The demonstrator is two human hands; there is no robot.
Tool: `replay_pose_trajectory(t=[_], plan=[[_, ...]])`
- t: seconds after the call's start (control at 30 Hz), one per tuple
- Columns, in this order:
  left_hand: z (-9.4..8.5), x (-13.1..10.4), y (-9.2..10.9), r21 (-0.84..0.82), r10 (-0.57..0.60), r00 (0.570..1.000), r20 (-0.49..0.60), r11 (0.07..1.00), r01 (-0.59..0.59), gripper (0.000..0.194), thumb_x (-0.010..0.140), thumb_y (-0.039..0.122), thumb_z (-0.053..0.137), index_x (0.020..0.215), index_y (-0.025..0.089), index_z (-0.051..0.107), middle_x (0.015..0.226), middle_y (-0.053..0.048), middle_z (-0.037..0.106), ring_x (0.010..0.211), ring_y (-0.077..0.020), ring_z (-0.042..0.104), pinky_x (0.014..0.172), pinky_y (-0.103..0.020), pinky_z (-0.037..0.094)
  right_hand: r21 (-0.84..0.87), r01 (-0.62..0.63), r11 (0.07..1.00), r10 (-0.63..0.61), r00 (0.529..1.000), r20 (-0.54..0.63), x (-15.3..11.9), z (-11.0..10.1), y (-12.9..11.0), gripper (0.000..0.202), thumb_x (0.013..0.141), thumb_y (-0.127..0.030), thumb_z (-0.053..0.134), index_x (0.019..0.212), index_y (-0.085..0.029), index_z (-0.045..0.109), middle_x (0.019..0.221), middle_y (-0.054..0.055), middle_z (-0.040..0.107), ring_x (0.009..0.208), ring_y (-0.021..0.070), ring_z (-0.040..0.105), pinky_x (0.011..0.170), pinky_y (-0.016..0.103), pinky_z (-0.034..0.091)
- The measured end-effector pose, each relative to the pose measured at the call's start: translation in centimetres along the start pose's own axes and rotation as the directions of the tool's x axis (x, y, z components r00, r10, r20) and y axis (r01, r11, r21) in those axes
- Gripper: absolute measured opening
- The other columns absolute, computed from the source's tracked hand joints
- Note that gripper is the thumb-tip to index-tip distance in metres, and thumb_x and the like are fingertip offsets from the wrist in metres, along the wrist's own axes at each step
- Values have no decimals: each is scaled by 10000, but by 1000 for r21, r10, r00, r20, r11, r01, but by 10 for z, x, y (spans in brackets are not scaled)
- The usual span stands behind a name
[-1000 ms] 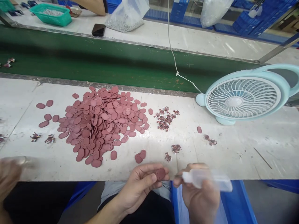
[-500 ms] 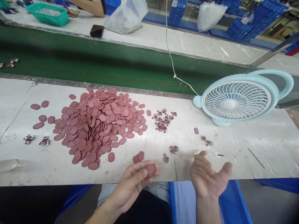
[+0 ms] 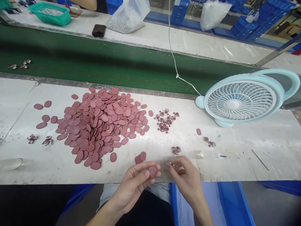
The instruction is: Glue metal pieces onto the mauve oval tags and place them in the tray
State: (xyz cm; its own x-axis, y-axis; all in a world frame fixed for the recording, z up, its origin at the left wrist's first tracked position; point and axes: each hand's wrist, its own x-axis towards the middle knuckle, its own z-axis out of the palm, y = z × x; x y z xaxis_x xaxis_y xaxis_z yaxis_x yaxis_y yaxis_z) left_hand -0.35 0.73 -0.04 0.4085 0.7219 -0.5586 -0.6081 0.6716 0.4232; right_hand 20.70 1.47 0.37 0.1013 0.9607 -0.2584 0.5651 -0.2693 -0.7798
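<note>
A reddish oval disc (image 3: 152, 170) with small holes is held between the thumb and fingers of my left hand (image 3: 136, 180), over the table's front edge. To its right, my right hand (image 3: 185, 177) pinches a small brown-and-white figure piece (image 3: 171, 163) at its fingertips. The two hands are apart. A large heap of similar discs (image 3: 101, 122) lies to the left, and a few discs (image 3: 140, 157) lie just behind my left hand. One figure piece (image 3: 176, 150) rests behind my right hand, with a cluster of them (image 3: 165, 121) farther back.
A light blue fan (image 3: 240, 100) stands at the right, its cord running back. A clear syringe-like tube (image 3: 209, 155) and a thin stick (image 3: 260, 159) lie right of my hands. Beyond the green belt (image 3: 94, 59) are a teal basket (image 3: 50, 14) and a person's arm.
My right hand has moved left and closed on the small figure piece that lay on the table. My left hand keeps its disc. Pieces on the green belt have shifted right.
</note>
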Motion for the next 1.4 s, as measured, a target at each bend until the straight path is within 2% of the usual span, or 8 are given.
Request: replay_pose_trajectory(t=[0.1, 0.2, 0.5, 0.7, 0.8, 1.07, 1.3, 1.4], plan=[[-1, 0, -5, 93, 71, 997, 6, 993, -71, 265, 869, 215, 719, 1132, 195, 749, 1209, -125, 756, 1056, -229, 720, 853, -272, 548, 351, -77, 933, 58, 996, 64, -16, -2, -11, 148, 871, -361, 714, 929, -232, 669, 825, 21, 680, 707, 164, 631, 583, 265, 520], [-1, 0, -9, 181, 149, 988, 29, 972, -151, 275, 839, 201, 749, 1113, 216, 757, 1177, -106, 771, 1073, -252, 713, 891, -326, 546, 510, -93, 855, 27, 990, 136, -28, 2, -23, 209, 855, -307, 745, 1056, -261, 713, 883, 31, 736, 773, 177, 696, 656, 278, 583], [0, 3, -10, 182, 159, 986, 58, 969, -167, 212, 806, 169, 774, 1016, 195, 753, 1146, -107, 781, 1028, -244, 729, 879, -339, 556, 454, 62, 889, -136, 982, 133, -26, 10, -38, 167, 863, -198, 725, 1003, -274, 774, 907, 36, 745, 785, 185, 732, 649, 274, 621], [0, 4, -13, 165, 135, 991, 13, 977, -135, 85, 770, 169, 806, 801, 172, 727, 821, -30, 793, 709, -129, 687, 668, -228, 504, 490, -39, 871, -79, 972, 219, -23, 6, -39, 124, 866, -230, 728, 980, -246, 774, 931, 47, 748, 751, 173, 722, 655, 279, 610], [3, 4, -15, 185, 156, 988, -5, 971, -153, 138, 776, 213, 802, 686, 159, 713, 685, -21, 747, 638, -128, 643, 648, -244, 482, 575, -131, 808, -23, 967, 253, -21, 7, -38, 97, 846, -248, 755, 939, -226, 770, 882, 36, 749, 715, 160, 712, 636, 263, 593], [7, 2, -15, 238, 226, 974, -14, 947, -217, 146, 788, 227, 785, 653, 182, 755, 785, -72, 790, 1057, -282, 682, 926, -369, 495, 707, -174, 685, -35, 962, 270, -20, 12, -33, 95, 817, -200, 782, 907, -230, 771, 863, 12, 754, 717, 148, 718, 685, 265, 605], [8, 10, -20, 265, 225, 974, 15, 939, -220, 93, 783, 227, 789, 721, 166, 757, 1023, -96, 792, 826, -225, 726, 729, -321, 558, 711, -99, 696, -38, 984, 174, -24, 16, -23, 121, 842, -207, 758, 952, -255, 777, 871, 14, 744, 699, 135, 695, 647, 247, 594], [11, 11, -21, 273, 228, 973, 35, 934, -229, 76, 780, 228, 794, 844, 191, 775, 1188, -103, 753, 918, -259, 735, 784, -358, 577, 726, -112, 679, 27, 991, 128, -28, 18, -10, 125, 853, -241, 748, 975, -256, 770, 851, 25, 740, 689, 151, 688, 594, 255, 588]])
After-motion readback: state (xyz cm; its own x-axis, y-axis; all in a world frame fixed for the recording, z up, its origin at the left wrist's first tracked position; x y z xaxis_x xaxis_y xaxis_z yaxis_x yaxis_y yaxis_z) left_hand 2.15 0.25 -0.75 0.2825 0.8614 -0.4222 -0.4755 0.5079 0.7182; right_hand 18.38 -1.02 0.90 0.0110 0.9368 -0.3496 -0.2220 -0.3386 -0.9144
